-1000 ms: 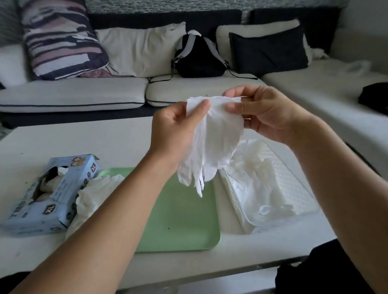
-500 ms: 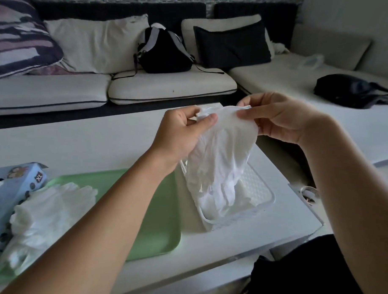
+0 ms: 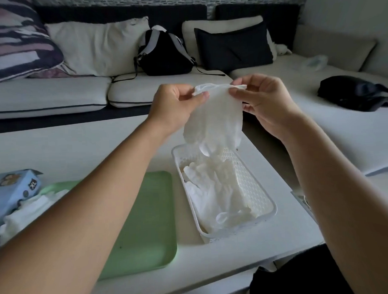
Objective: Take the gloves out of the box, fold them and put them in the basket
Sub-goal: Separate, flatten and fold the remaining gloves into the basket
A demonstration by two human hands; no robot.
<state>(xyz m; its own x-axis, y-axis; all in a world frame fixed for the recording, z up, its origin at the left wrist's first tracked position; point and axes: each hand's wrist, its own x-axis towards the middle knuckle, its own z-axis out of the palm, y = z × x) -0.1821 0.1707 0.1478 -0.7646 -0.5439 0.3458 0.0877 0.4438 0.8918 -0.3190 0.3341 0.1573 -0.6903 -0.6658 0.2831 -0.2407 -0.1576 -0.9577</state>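
A thin white glove [image 3: 214, 122] hangs in the air over the far end of the white basket [image 3: 267, 221]. My left hand [image 3: 172, 105] pinches its cuff on the left and my right hand [image 3: 264, 100] pinches the cuff on the right. The glove's fingers dangle down towards the basket's far rim. Inside the basket lie several white gloves [image 3: 214, 194]. The blue glove box [image 3: 12, 188] marked XL lies at the left edge, partly cut off. A loose heap of white gloves [image 3: 26, 212] sits beside it, partly behind my left forearm.
A green tray [image 3: 145, 223] lies on the white table [image 3: 68, 151] between the box and the basket. Behind the table runs a sofa with cushions and a black backpack [image 3: 163, 53]. A dark garment [image 3: 354, 93] lies on the sofa at right.
The view has swung right, so the basket now lies below the hands. Both hands still hold the glove by its cuff, now spread a little wider above the basket's far end.
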